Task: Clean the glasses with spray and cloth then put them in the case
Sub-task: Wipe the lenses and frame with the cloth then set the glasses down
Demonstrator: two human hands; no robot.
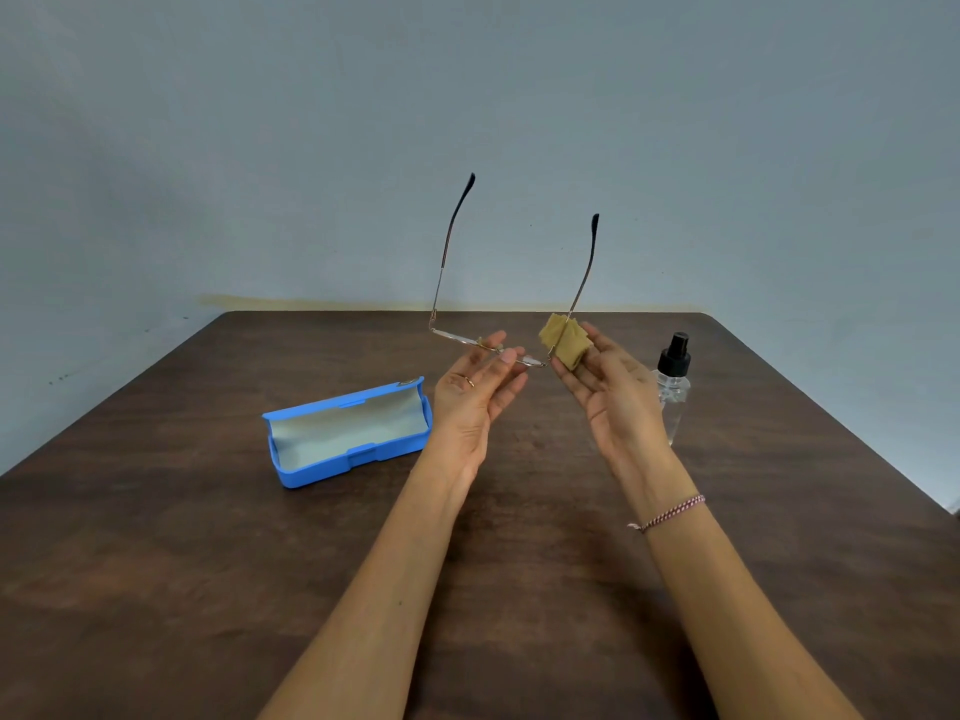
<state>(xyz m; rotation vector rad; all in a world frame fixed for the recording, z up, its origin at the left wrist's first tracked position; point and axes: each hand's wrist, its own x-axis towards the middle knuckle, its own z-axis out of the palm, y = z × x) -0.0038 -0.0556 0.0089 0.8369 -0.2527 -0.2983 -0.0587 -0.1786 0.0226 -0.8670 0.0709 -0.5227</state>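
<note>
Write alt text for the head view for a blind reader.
The left hand holds glasses by the frame while the right hand pinches a tan cloth over one lens. An open blue case and spray bottle sit on the table.

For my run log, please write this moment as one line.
phase: cloth wiping; left hand: holds glasses; right hand: pinches cloth round lens; case: open; spray bottle: upright on table

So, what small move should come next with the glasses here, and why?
Probably rub the cloth over the lens it wraps, in small strokes. The right hand pinches the cloth on one side of the glasses, and the left hand pinches the other side, so the frame is steadied. The case lies open, but wiping seems unfinished.
</note>
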